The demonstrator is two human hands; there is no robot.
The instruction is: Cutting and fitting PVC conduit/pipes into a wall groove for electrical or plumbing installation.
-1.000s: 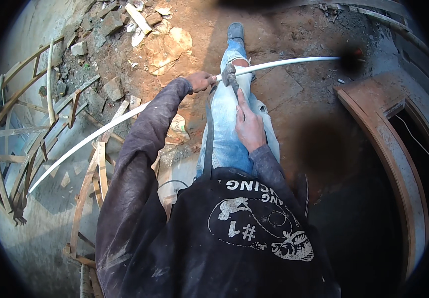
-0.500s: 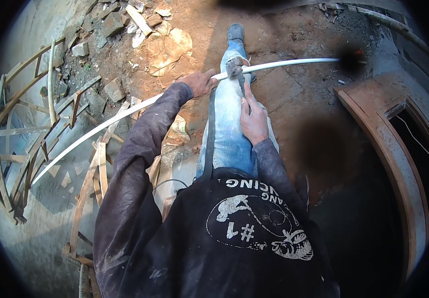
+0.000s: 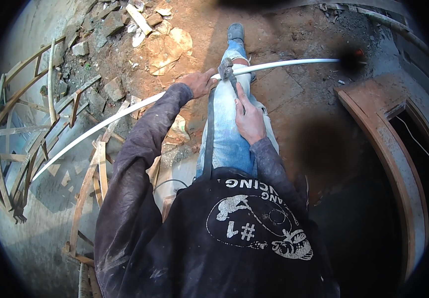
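A long white pipe (image 3: pixel 100 126) crosses in front of me, bending from the lower left to the upper right over my jeans leg. Near its middle my left hand (image 3: pixel 199 83) grips it, fingers wrapped over the top. My right hand (image 3: pixel 248 116) is closed around the dark handle of a hammer (image 3: pixel 226 68), its index finger stretched along the handle. The hammer's grey head lies over the pipe, just right of my left fingers; whether it touches the pipe, I cannot tell. A dark strap (image 3: pixel 208 134) runs along my leg from my waist toward my left hand.
Curved wooden frames (image 3: pixel 23 131) stand at left on grey concrete (image 3: pixel 50 238). Broken bricks and stones (image 3: pixel 110 25) and crumpled paper sheeting (image 3: pixel 172 47) lie on the dirt ahead. At right is a curved wooden frame (image 3: pixel 388 149). Dark smudges blot parts of the view.
My right hand and the hammer have shifted slightly left, bringing the hammer's head closer to my left fingers. The left hand and the pipe stay almost in place.
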